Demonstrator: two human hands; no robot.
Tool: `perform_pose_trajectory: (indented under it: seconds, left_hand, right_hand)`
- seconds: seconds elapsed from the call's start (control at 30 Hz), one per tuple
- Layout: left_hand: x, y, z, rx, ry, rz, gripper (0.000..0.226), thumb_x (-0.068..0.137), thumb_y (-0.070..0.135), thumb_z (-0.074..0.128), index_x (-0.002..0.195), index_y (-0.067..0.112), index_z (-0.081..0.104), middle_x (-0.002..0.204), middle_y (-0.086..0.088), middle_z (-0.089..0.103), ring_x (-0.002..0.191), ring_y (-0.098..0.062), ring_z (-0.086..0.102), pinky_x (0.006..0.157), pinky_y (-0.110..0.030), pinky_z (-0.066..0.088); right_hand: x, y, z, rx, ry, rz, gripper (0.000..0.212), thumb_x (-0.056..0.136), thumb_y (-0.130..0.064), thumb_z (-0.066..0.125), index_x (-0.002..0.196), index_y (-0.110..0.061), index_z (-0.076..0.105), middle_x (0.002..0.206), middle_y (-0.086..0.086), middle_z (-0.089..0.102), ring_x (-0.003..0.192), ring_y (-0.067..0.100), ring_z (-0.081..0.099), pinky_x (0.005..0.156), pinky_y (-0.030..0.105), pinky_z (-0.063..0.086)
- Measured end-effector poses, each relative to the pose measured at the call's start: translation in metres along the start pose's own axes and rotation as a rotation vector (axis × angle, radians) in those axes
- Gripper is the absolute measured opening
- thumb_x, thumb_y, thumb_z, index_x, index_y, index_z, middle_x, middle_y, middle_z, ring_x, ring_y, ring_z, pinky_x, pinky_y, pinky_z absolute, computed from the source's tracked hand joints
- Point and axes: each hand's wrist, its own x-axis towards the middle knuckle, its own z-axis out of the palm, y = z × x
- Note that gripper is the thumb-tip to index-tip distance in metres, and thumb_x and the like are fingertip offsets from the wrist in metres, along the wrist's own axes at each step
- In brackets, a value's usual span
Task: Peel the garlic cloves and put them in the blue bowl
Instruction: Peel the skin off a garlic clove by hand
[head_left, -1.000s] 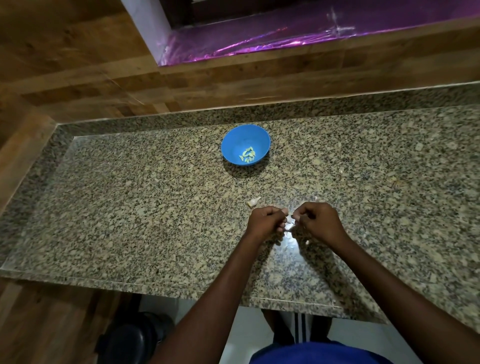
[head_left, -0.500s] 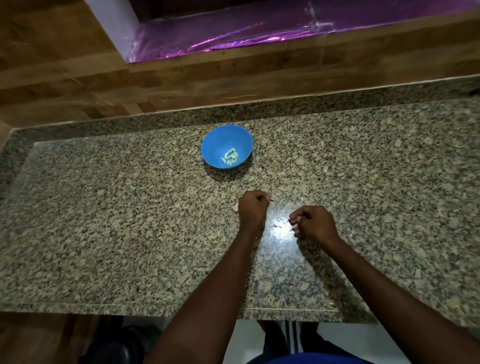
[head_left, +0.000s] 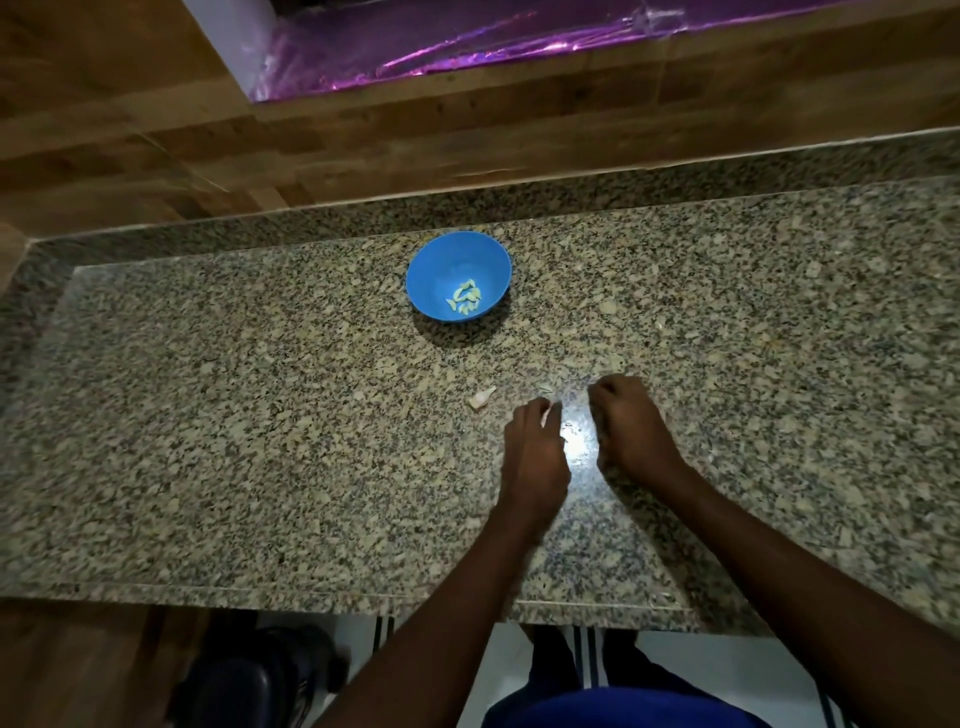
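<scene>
From the head camera, the left hand (head_left: 535, 447) pinches a pale sliver (a garlic clove or its skin, too small to tell) at its fingertips. The right hand (head_left: 626, 431) is curled; whether it holds anything cannot be told. An unpeeled clove (head_left: 480, 398) lies on the counter (head_left: 260, 415) near the left hand. The blue bowl (head_left: 458, 277) beyond holds peeled cloves (head_left: 465, 300). No writing is legible.

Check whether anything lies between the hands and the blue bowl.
Nothing visible blocks the way: bare countertop runs from the left hand and right hand to the blue bowl. One loose garlic clove lies off to the left.
</scene>
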Motion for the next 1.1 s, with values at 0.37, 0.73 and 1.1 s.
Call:
perform_pose_trajectory:
  seconds: [0.37, 0.73, 1.1]
  left_hand:
    - [-0.011, -0.025, -0.020, -0.125, 0.134, -0.191, 0.048, 0.084, -0.012, 0.064, 0.130, 0.001, 0.060, 0.122, -0.015, 0.054, 0.110, -0.029, 0.048, 0.088, -0.038, 0.049]
    - [-0.005, 0.020, 0.002, -0.246, 0.026, -0.064, 0.015, 0.098, 0.014, 0.048, 0.099, 0.008, 0.061, 0.108, -0.017, 0.053, 0.088, -0.014, 0.043, 0.079, -0.018, 0.042]
    - [-0.010, 0.019, -0.007, 0.140, 0.034, -0.112, 0.029, 0.057, -0.009, 0.080, 0.063, 0.012, 0.061, 0.063, -0.005, 0.056, 0.049, -0.020, 0.052, 0.043, -0.026, 0.032]
  right_hand:
    - [-0.023, 0.031, -0.003, 0.425, 0.132, 0.382, 0.025, 0.083, 0.002, 0.064, 0.099, -0.013, 0.075, 0.100, 0.007, 0.073, 0.092, 0.020, 0.071, 0.084, 0.039, 0.058]
    - [-0.027, 0.002, 0.000, 0.133, 0.028, 0.133, 0.018, 0.072, 0.003, 0.070, 0.088, -0.005, 0.069, 0.082, 0.005, 0.054, 0.077, 0.025, 0.053, 0.061, 0.031, 0.034]
    - [-0.013, 0.008, -0.004, 0.276, 0.025, 0.270, 0.016, 0.080, 0.002, 0.068, 0.087, -0.009, 0.077, 0.083, 0.006, 0.074, 0.080, 0.021, 0.067, 0.071, 0.024, 0.045]
